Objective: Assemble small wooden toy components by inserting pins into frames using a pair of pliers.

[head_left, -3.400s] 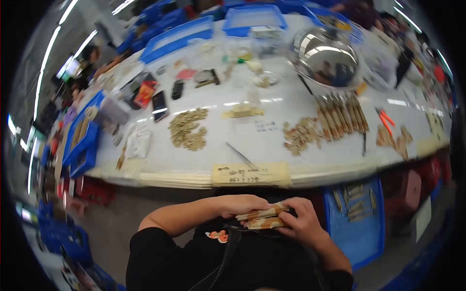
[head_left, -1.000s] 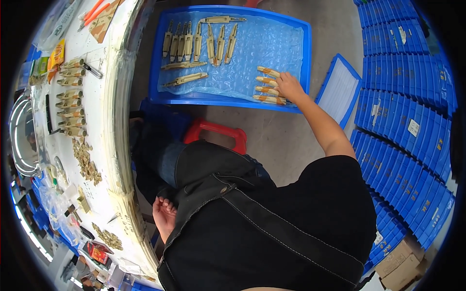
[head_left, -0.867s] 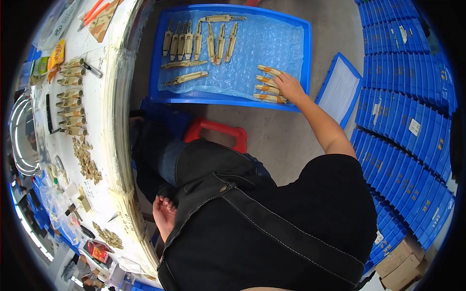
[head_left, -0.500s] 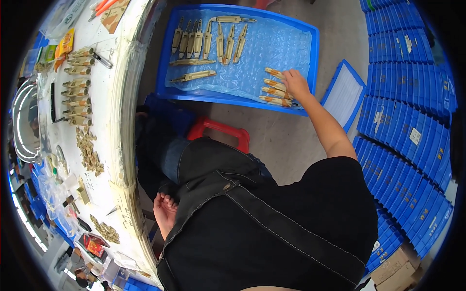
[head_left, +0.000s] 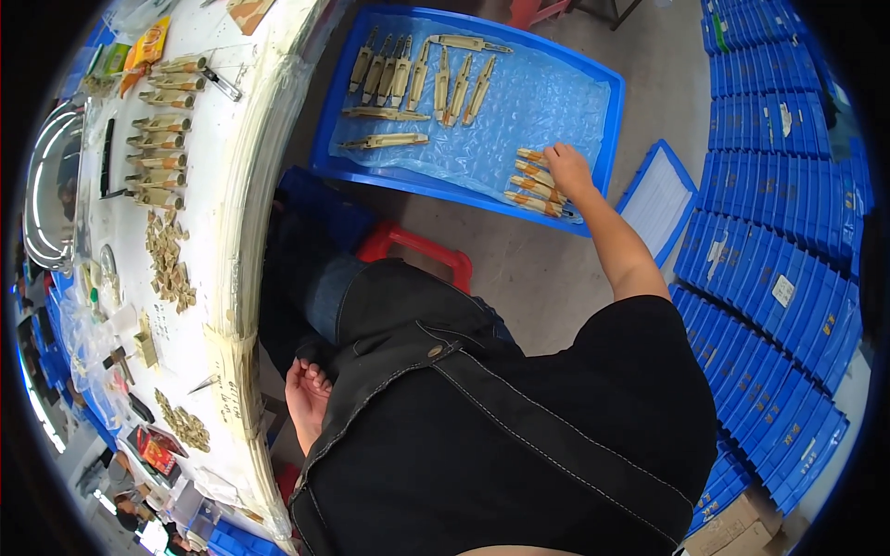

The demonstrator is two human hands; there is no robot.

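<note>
At the near right corner of a blue bin point(head_left: 326, 139), my right hand point(head_left: 567, 170) has its fingers bent and closed on the right end of a slim beige-and-brown piece point(head_left: 531, 156). Several similar slim pieces point(head_left: 538, 188) lie stacked side by side just below it, on blue bubble wrap. Further left in the bin are several beige pieces with dark metal tips point(head_left: 400, 74); their exact kind I cannot tell. Down by my apron, beside the table edge, my left hand point(head_left: 308, 394) has curled fingers with nothing visible in them.
A white table point(head_left: 209, 278) on the left bears rows of beige-and-brown pieces point(head_left: 158, 157), small loose parts point(head_left: 167, 264) and a black-handled tool point(head_left: 120, 361). A red stool point(head_left: 417, 248) stands below the bin. Stacked blue crates point(head_left: 779, 232) line the right; a white-lined blue tray point(head_left: 660, 199) leans nearby.
The view has shifted slightly, so bin and table sit a little differently in the picture. My right hand stays at the stacked pieces; the left remains curled by the apron.
</note>
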